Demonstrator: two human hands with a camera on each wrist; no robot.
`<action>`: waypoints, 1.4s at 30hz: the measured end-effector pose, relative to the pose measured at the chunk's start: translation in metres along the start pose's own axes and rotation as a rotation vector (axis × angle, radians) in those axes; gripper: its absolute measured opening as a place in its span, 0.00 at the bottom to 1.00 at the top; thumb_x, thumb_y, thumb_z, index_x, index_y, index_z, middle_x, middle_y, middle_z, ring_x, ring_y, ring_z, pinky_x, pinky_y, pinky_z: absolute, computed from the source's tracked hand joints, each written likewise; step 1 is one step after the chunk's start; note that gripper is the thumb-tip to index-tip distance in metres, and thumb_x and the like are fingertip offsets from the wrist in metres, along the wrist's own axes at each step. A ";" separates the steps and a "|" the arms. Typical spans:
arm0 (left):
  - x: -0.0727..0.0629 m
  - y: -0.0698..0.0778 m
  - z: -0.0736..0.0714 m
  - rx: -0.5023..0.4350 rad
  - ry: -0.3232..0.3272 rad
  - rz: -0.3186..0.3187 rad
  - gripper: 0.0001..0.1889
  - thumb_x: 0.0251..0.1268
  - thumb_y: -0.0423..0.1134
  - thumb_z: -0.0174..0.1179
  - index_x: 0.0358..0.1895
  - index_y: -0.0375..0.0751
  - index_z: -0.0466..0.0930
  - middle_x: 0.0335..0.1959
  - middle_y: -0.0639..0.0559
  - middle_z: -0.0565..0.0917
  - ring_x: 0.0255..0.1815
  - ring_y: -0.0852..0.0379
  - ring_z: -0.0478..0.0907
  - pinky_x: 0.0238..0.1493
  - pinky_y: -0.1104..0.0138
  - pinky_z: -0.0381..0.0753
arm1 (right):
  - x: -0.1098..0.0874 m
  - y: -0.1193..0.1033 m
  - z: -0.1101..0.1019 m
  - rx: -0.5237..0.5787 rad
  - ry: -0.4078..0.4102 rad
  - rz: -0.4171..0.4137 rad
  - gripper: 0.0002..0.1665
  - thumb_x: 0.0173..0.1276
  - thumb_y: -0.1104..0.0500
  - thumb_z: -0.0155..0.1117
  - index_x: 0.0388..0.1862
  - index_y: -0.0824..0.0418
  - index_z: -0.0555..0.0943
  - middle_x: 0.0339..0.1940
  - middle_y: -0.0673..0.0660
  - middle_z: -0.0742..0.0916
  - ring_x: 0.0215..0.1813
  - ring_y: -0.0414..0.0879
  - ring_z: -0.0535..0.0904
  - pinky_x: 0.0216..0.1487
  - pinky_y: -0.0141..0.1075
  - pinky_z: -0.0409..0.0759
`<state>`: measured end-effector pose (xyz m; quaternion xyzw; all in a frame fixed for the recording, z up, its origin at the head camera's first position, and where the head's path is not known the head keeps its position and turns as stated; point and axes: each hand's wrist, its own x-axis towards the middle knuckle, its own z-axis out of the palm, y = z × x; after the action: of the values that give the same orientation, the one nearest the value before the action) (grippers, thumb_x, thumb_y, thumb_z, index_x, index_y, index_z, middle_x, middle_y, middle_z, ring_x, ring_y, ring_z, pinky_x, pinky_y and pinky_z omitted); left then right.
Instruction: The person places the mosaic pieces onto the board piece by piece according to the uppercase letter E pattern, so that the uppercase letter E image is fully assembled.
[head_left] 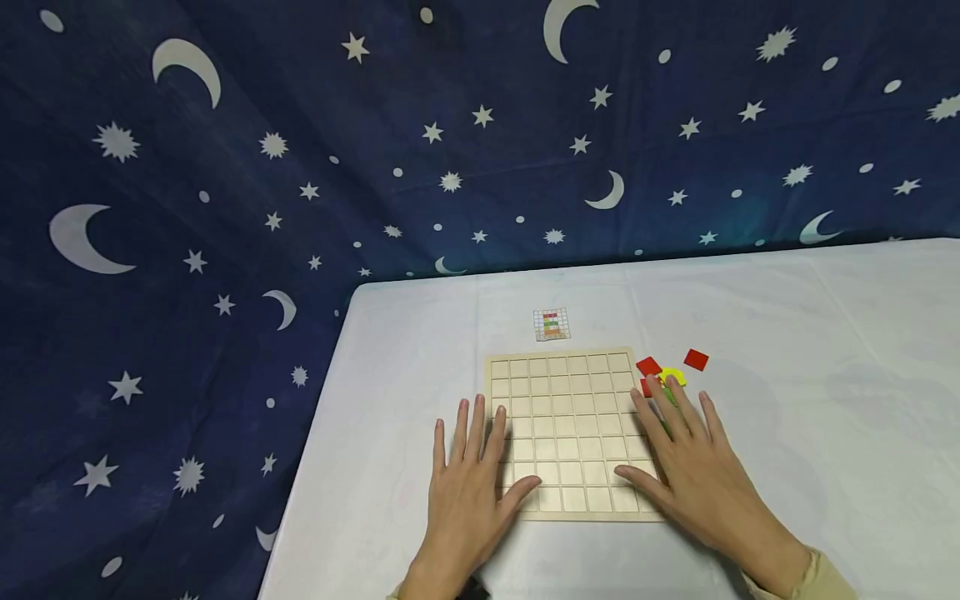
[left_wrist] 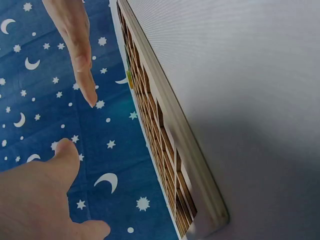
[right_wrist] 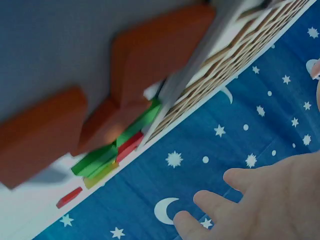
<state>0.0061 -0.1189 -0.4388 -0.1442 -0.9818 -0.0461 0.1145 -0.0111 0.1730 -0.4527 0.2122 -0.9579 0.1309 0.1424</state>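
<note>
A wooden grid board (head_left: 577,406) of square cells lies on the white table. Over its left edge is my left hand (head_left: 467,496), fingers spread and straight, holding nothing. My right hand (head_left: 697,479), likewise spread, reaches across the board's right edge with fingertips overlapping the small coloured tiles. Red tiles (head_left: 648,366), a yellow tile (head_left: 673,377) and green tiles (right_wrist: 95,160) show there; my fingers partly hide the pile in the head view. Orange tiles (right_wrist: 160,50) stand large in the right wrist view. Both palms appear raised above the table in the wrist views.
A small card (head_left: 552,324) with a coloured grid pattern lies behind the board. One red tile (head_left: 696,360) sits apart at the right. A dark blue cloth (head_left: 420,100) with moons and stars hangs behind and left of the white table (head_left: 360,467).
</note>
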 end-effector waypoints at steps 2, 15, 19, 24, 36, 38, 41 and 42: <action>0.000 0.000 -0.001 -0.016 -0.007 -0.008 0.48 0.63 0.73 0.48 0.80 0.49 0.52 0.80 0.44 0.53 0.82 0.47 0.40 0.79 0.47 0.39 | 0.003 0.003 -0.001 0.007 0.002 -0.007 0.55 0.66 0.26 0.52 0.78 0.62 0.60 0.77 0.64 0.63 0.81 0.58 0.46 0.79 0.58 0.40; -0.002 -0.008 -0.001 -0.134 0.048 -0.038 0.43 0.67 0.64 0.55 0.78 0.43 0.56 0.79 0.42 0.56 0.80 0.44 0.51 0.77 0.49 0.51 | 0.022 0.021 -0.002 0.069 -0.021 -0.030 0.53 0.65 0.38 0.64 0.78 0.65 0.58 0.77 0.65 0.62 0.77 0.61 0.54 0.81 0.50 0.41; -0.001 -0.011 -0.002 -0.184 0.057 -0.046 0.41 0.70 0.62 0.54 0.78 0.42 0.56 0.79 0.41 0.57 0.79 0.43 0.53 0.76 0.49 0.54 | 0.029 0.026 -0.002 0.081 -0.023 -0.058 0.53 0.60 0.44 0.71 0.75 0.68 0.60 0.74 0.68 0.65 0.74 0.63 0.58 0.80 0.50 0.46; 0.000 -0.014 -0.003 -0.274 0.055 -0.074 0.39 0.71 0.60 0.54 0.77 0.41 0.57 0.78 0.42 0.58 0.77 0.43 0.57 0.74 0.49 0.57 | 0.038 0.033 -0.002 0.093 -0.033 -0.076 0.47 0.59 0.51 0.74 0.69 0.72 0.64 0.68 0.71 0.69 0.69 0.65 0.62 0.69 0.57 0.61; 0.004 -0.022 -0.004 -0.447 0.016 -0.183 0.35 0.70 0.55 0.59 0.74 0.42 0.64 0.72 0.46 0.68 0.72 0.46 0.65 0.68 0.50 0.70 | 0.056 0.044 -0.003 0.074 -0.114 -0.023 0.37 0.64 0.56 0.71 0.65 0.75 0.68 0.62 0.73 0.73 0.63 0.66 0.68 0.62 0.61 0.72; 0.005 -0.023 -0.003 -0.478 0.006 -0.195 0.33 0.69 0.51 0.62 0.72 0.41 0.67 0.70 0.46 0.70 0.71 0.47 0.66 0.67 0.50 0.72 | 0.058 0.046 -0.001 0.066 -0.116 -0.020 0.35 0.65 0.57 0.70 0.64 0.75 0.68 0.61 0.73 0.74 0.62 0.66 0.69 0.62 0.60 0.73; 0.005 -0.025 -0.001 -0.526 -0.016 -0.225 0.31 0.67 0.47 0.64 0.70 0.41 0.69 0.69 0.47 0.71 0.70 0.48 0.67 0.67 0.51 0.72 | 0.061 0.050 0.000 0.057 -0.113 -0.023 0.33 0.66 0.58 0.68 0.63 0.75 0.69 0.60 0.74 0.75 0.61 0.66 0.71 0.61 0.59 0.75; 0.005 -0.026 0.000 -0.543 -0.021 -0.235 0.30 0.67 0.46 0.64 0.70 0.41 0.70 0.68 0.47 0.72 0.70 0.48 0.67 0.67 0.51 0.72 | 0.062 0.051 0.000 0.055 -0.113 -0.024 0.32 0.66 0.58 0.68 0.62 0.75 0.70 0.59 0.74 0.75 0.61 0.66 0.71 0.61 0.59 0.75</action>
<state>-0.0059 -0.1420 -0.4390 -0.0554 -0.9447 -0.3183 0.0554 -0.0877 0.1942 -0.4421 0.2344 -0.9578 0.1434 0.0839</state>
